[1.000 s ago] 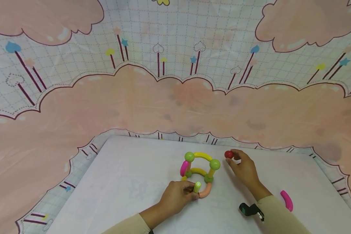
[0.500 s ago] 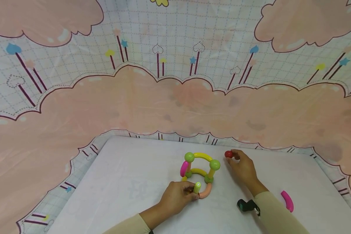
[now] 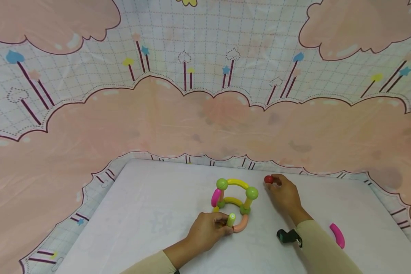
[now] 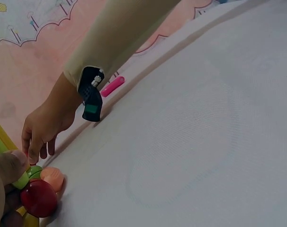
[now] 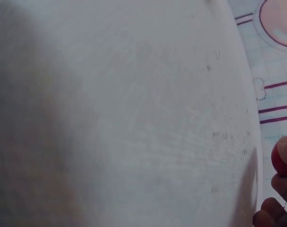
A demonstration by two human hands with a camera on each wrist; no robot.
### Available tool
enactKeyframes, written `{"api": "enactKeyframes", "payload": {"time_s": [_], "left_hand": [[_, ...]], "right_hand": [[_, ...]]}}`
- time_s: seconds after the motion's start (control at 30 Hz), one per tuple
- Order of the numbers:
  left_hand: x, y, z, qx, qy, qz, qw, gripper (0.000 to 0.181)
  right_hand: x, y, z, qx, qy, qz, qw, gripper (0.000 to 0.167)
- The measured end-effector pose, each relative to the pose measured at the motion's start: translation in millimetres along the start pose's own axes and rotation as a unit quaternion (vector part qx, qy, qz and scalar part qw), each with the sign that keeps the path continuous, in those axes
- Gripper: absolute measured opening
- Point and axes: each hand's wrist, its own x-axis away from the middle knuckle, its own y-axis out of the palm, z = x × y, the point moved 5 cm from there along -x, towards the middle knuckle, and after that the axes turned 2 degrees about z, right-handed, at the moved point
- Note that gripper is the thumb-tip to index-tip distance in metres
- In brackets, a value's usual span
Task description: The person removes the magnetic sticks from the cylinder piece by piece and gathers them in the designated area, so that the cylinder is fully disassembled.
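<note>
A frame of toy rods and balls stands on the white table, with green balls [image 3: 251, 193] joined by curved yellow rods [image 3: 237, 183]. An orange curved rod [image 3: 241, 224] and a pink rod [image 3: 216, 198] belong to it too. At its near corner my left hand [image 3: 205, 232] grips an upright light green rod [image 3: 231, 220]. In the left wrist view a red ball [image 4: 39, 197] shows below the left thumb, at the rod's lower end. Right of the frame, my right hand [image 3: 287, 198] pinches another red ball [image 3: 268, 179] between thumb and fingers, apart from the frame.
A loose pink curved rod [image 3: 337, 236] lies on the white table [image 3: 150, 198], right of the right forearm. A black wrist camera [image 3: 289, 236] is strapped on that arm. Behind the table hangs a patterned cloth [image 3: 205, 129].
The right hand, still pinching the red ball, has shifted very slightly; its forearm and wrist camera moved a little up and left. My left hand and the frame have stayed put.
</note>
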Motion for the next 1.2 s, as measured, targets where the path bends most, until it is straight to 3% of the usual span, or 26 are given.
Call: {"api": "enactKeyframes", "payload": {"time_s": [0.67,1.2], "left_hand": [[0.0,-0.2,-0.1,0.003,0.004,0.0,1.0,0.028],[-0.8,0.1,-1.0,0.016,-0.004,-0.004,0.9999,0.029]], "right_hand": [[-6.9,1.5,0.7,0.029,-0.026,0.0,0.9992,0.049],[-5.9,0.7,0.6,0.035,-0.021,0.001,0.9991,0.056]]}}
